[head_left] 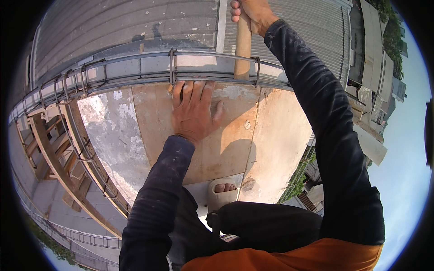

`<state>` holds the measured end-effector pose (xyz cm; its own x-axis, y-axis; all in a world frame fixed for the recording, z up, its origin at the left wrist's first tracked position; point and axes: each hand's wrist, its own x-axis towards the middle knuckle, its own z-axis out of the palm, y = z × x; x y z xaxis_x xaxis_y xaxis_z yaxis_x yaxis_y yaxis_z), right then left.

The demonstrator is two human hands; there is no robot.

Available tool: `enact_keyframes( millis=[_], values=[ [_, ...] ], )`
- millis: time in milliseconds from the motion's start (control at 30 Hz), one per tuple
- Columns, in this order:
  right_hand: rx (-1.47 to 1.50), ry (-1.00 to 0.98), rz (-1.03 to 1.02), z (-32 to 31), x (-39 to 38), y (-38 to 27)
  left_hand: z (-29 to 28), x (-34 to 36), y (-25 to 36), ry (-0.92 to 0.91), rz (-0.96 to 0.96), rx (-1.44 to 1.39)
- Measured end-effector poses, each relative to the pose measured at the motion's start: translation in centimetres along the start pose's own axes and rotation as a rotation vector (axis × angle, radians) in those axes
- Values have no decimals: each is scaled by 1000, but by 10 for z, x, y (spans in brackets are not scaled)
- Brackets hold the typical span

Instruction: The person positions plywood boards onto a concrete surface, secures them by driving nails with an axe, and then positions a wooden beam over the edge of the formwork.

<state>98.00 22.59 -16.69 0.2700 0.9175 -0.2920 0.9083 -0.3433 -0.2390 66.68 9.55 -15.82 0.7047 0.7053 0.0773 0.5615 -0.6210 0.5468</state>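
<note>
My left hand (194, 110) lies flat, fingers apart, on a plywood panel (194, 153). Its fingertips reach the panel's far edge, right beside the steel rebar cage (172, 65). Up and to the right, my right hand (257, 16) is wrapped round a pale wooden handle (242, 45). The handle runs down past the bars to the panel's far edge. Whatever is on its lower end is hidden there, so I cannot tell which tool it is.
A sandalled foot (222, 192) stands on the near end of the panel. Whitish-stained sheet (113, 131) adjoins on the left, with timber framing (58, 158) beyond and below. Corrugated roofing (131, 22) spreads past the rebar. On the right, the drop shows greenery and buildings.
</note>
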Motion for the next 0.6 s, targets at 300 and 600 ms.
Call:
enact_keyframes(
  millis=[300,600],
  values=[
    [29,-128,19,-26,5,-3,0,1,0,-26,-6,12],
    [-27,-183,26,-9,-16,3,-1,3,6,-93,-30,54]
  ],
)
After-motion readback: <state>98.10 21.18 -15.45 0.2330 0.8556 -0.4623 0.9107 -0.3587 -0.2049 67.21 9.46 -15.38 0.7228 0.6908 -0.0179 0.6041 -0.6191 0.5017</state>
